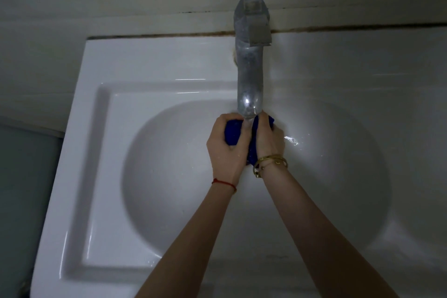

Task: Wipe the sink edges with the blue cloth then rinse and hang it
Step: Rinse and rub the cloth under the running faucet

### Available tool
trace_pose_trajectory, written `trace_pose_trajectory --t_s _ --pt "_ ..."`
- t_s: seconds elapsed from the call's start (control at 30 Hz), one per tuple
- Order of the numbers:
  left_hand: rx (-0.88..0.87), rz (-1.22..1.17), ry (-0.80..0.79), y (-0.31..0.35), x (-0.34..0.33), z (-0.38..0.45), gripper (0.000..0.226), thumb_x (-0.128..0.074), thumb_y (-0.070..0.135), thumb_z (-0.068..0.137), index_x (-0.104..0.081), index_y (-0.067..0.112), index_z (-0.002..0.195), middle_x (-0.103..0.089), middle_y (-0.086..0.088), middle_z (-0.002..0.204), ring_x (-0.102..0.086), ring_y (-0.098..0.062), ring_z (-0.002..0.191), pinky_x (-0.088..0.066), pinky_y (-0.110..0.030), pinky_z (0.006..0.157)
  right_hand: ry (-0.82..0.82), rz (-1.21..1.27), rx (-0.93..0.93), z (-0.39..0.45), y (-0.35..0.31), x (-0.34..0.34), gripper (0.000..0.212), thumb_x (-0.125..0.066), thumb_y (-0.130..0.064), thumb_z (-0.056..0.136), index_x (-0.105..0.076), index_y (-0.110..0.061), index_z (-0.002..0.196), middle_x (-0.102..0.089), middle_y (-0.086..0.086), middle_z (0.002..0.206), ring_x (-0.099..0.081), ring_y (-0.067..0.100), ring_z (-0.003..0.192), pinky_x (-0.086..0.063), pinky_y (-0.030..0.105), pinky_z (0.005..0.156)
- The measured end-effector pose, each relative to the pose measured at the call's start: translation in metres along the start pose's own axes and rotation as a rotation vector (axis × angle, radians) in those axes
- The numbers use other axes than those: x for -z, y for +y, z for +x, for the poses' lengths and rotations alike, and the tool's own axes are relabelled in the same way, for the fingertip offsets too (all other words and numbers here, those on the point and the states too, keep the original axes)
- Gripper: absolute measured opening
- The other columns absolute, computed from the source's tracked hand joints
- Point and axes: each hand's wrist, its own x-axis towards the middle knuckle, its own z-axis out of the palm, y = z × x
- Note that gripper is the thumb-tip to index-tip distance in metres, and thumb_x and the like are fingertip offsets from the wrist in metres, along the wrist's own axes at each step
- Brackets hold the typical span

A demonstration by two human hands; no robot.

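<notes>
The blue cloth [232,133] is bunched up between both hands, right under the spout of the metal faucet [249,75]. My left hand [225,145] grips its left part. My right hand [268,140] grips its right part, and a strip of cloth hangs down between the wrists. Both hands are above the round bowl of the white sink [101,176]. A thin stream of water seems to fall from the spout onto the cloth. Most of the cloth is hidden inside the fists.
The sink's flat rim runs along the left and back, against a wall with a dark grout line [362,28]. A grey-green surface [24,176] lies left of the sink. The light is dim.
</notes>
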Motion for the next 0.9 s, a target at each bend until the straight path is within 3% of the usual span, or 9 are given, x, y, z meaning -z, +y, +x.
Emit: trace_pose_trajectory --t_s 0.07,0.13,0.23,0.37,0.53,0.63,0.73,0.9 --pt "-0.006 -0.006 0.022 -0.003 -0.001 0.000 0.020 -0.066 0.034 0.092 -0.065 0.015 0.099 -0.068 -0.003 0.095 -0.065 -0.020 0.091 -0.056 -0.046 0.088 -0.013 -0.002 0.030 0.000 0.004 -0.002 0.027 -0.049 -0.038 0.090 -0.059 -0.019 0.072 -0.063 0.001 0.072 -0.062 0.020 0.075 -0.051 0.035 0.072" --pt "-0.013 -0.018 0.046 -0.003 -0.001 0.001 0.028 -0.065 0.037 0.089 -0.067 0.012 0.101 -0.070 -0.005 0.097 -0.066 -0.021 0.093 -0.057 -0.040 0.088 -0.048 0.020 0.012 0.000 0.009 -0.004 0.022 -0.050 -0.036 0.089 -0.060 -0.018 0.079 -0.065 0.003 0.078 -0.063 0.022 0.079 -0.053 0.037 0.075" --pt "-0.016 -0.028 0.061 0.000 -0.001 0.004 0.009 -0.068 0.029 0.087 -0.066 0.020 0.088 -0.068 0.000 0.086 -0.065 -0.014 0.084 -0.056 -0.031 0.081 -0.077 0.079 -0.020 0.000 0.017 -0.006 0.023 -0.053 -0.036 0.088 -0.060 -0.019 0.074 -0.064 0.002 0.075 -0.064 0.023 0.078 -0.054 0.040 0.077" --pt "0.065 -0.059 0.187 -0.001 -0.005 0.011 0.022 -0.070 0.001 0.087 -0.061 0.017 0.073 -0.063 0.003 0.072 -0.059 -0.008 0.072 -0.052 -0.025 0.072 0.003 0.049 0.069 -0.005 0.016 -0.011 0.029 -0.054 -0.032 0.091 -0.055 -0.018 0.065 -0.060 0.000 0.064 -0.058 0.014 0.061 -0.049 0.028 0.061" --pt "0.121 -0.084 0.238 0.001 -0.012 0.017 0.038 -0.070 -0.004 0.083 -0.050 0.018 0.059 -0.050 0.009 0.057 -0.046 -0.005 0.057 -0.045 -0.024 0.060 0.098 0.085 0.153 -0.007 0.016 -0.012 0.031 -0.059 -0.018 0.087 -0.049 -0.015 0.057 -0.054 -0.001 0.055 -0.051 0.009 0.050 -0.045 0.023 0.050" --pt "0.115 -0.071 0.247 0.000 -0.013 0.022 0.040 -0.064 -0.009 0.081 -0.044 0.016 0.056 -0.044 0.007 0.055 -0.039 -0.003 0.055 -0.040 -0.022 0.057 0.105 0.072 0.269 -0.007 0.016 -0.010 0.038 -0.057 -0.007 0.086 -0.043 -0.016 0.052 -0.046 -0.004 0.049 -0.042 0.001 0.043 -0.040 0.020 0.045" --pt "0.113 -0.055 0.250 0.001 -0.014 0.025 0.044 -0.060 -0.010 0.080 -0.040 0.018 0.053 -0.040 0.009 0.050 -0.035 -0.002 0.051 -0.037 -0.022 0.053 0.079 0.040 0.374 -0.006 0.016 -0.008 0.040 -0.052 0.003 0.083 -0.038 -0.015 0.050 -0.039 -0.002 0.047 -0.036 0.003 0.041 -0.033 0.017 0.042" --pt "0.225 -0.049 0.301 0.002 -0.017 0.025 0.050 -0.053 -0.007 0.086 -0.033 0.019 0.048 -0.030 0.015 0.040 -0.030 -0.002 0.042 -0.029 -0.012 0.046 0.054 -0.095 0.598 -0.001 0.025 -0.003 0.029 -0.047 -0.012 0.082 -0.046 0.000 0.055 -0.047 0.014 0.049 -0.038 0.009 0.045 -0.034 0.022 0.044"
